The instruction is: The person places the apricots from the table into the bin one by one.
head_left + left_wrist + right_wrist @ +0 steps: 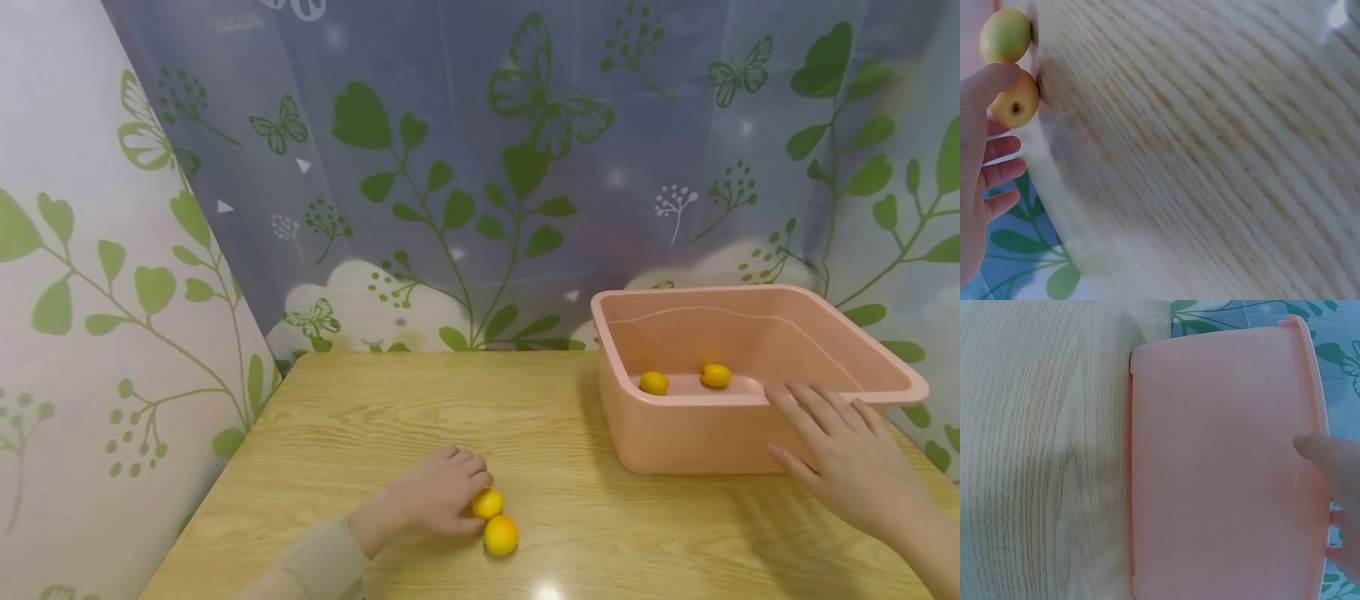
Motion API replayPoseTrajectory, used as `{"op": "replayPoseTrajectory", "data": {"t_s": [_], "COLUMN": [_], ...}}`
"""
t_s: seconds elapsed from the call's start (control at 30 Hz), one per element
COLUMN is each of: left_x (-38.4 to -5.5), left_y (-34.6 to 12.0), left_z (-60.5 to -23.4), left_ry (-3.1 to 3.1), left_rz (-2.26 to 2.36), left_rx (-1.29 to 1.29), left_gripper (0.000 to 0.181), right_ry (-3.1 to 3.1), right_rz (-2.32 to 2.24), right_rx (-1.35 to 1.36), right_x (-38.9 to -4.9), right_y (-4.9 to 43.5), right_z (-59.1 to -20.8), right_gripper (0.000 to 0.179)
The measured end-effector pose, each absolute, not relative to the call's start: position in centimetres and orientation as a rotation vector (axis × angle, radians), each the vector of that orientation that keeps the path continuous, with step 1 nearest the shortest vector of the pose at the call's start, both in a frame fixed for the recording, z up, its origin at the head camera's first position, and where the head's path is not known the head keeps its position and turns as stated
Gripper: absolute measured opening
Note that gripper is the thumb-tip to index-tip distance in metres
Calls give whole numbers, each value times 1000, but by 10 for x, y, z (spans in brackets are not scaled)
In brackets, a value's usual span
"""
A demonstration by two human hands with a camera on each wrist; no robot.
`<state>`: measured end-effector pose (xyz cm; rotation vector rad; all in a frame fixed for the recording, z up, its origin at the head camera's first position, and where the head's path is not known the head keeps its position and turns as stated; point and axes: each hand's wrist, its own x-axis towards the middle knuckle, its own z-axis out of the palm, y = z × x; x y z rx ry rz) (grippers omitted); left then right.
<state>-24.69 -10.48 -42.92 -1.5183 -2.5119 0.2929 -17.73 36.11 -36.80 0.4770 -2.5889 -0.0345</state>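
Note:
On the wooden table, my left hand holds a small yellow fruit between thumb and fingers. The left wrist view shows the thumb across this oval fruit, which has a dark spot at its end; the other fingers are partly hidden behind it. Touching it is a second, yellow-orange fruit with a greenish side in the wrist view. My right hand grips the near rim of a pink plastic tub, fingers over the edge and thumb against the outer wall.
Inside the tub lie two more yellow fruits, one at left and one nearer the middle. The tub stands at the right of the wooden table. Behind hangs a leaf-and-butterfly patterned curtain.

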Motion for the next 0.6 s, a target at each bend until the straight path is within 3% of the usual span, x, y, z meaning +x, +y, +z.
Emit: {"op": "replayPoseTrajectory", "data": {"t_s": [0.6], "left_x": [-260], "left_y": [-91], "left_z": [-413], "left_ry": [-2540], "left_rz": [184], "left_rx": [-1484], "left_gripper": [39], "right_ry": [-2578], "right_rz": [-30], "right_rx": [475], "right_x": [-178], "right_y": [362], "right_z": [-369], "right_gripper": [70]}}
